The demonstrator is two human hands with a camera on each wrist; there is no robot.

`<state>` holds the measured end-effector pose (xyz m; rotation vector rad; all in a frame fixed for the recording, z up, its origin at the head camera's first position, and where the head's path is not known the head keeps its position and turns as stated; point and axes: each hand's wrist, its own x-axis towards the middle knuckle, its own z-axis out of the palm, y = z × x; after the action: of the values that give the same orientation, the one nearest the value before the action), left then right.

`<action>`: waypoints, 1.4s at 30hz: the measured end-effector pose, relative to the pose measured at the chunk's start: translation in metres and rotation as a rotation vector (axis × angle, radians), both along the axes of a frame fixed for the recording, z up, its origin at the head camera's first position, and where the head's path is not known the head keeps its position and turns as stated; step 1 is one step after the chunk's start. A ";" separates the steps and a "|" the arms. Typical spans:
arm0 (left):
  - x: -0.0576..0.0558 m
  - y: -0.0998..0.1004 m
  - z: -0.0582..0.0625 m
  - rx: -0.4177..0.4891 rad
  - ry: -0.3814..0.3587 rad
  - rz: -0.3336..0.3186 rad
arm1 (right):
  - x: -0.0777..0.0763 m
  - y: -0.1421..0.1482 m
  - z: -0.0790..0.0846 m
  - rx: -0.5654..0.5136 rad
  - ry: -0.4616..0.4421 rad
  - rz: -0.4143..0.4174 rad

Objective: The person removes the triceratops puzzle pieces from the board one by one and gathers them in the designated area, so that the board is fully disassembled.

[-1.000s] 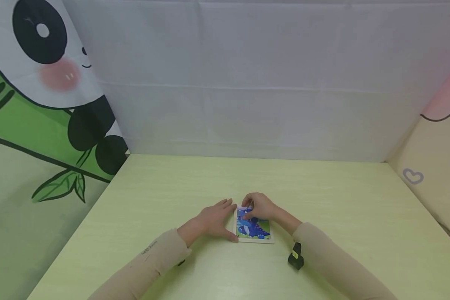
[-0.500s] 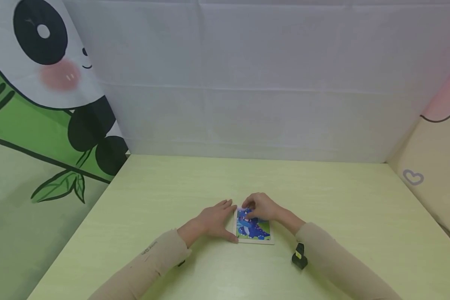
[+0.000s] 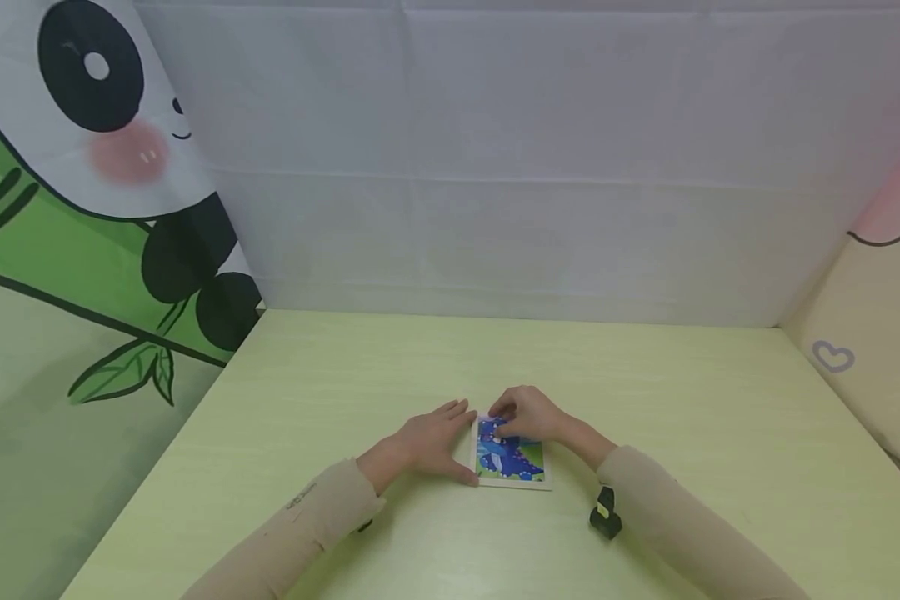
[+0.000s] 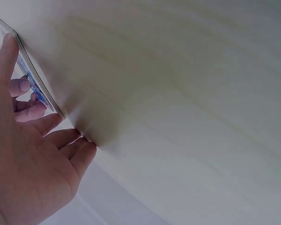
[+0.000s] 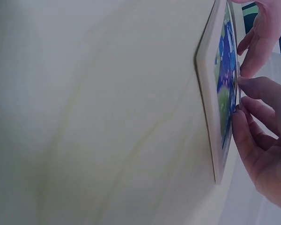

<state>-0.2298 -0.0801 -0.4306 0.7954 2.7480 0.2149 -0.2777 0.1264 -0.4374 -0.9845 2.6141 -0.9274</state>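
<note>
A small, flat picture puzzle (image 3: 512, 460) with a blue dinosaur on green lies in a pale frame (image 3: 513, 483) on the table. My left hand (image 3: 432, 442) rests at the frame's left side, its thumb at the near corner and its fingers stretched toward the far corner. Over the upper part of the picture, my right hand (image 3: 531, 414) pinches a thin puzzle piece (image 5: 240, 93) between thumb and fingers. That piece shows edge-on in the right wrist view, close over the picture. In the left wrist view, the left thumb (image 4: 8, 49) touches the frame's edge.
The pale yellow-green table (image 3: 375, 358) extends on all sides of the puzzle. A white cloth backdrop (image 3: 495, 167) stands behind it, with a panda-painted wall (image 3: 120, 292) at left and a cream wall (image 3: 862, 333) at right. A black wrist device (image 3: 606, 515) hangs under the right sleeve.
My right forearm and wrist have shifted slightly to the right, while the fingers stay over the upper part of the picture. The left hand keeps its place at the frame.
</note>
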 end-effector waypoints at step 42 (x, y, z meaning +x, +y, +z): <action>-0.001 0.001 0.001 0.017 -0.042 0.033 | -0.001 0.109 0.008 -0.019 0.093 -0.072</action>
<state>-0.2304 -0.0786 -0.4300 0.7421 2.7252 0.2589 -0.2791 0.2352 -0.4291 -0.9665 2.7395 -0.9461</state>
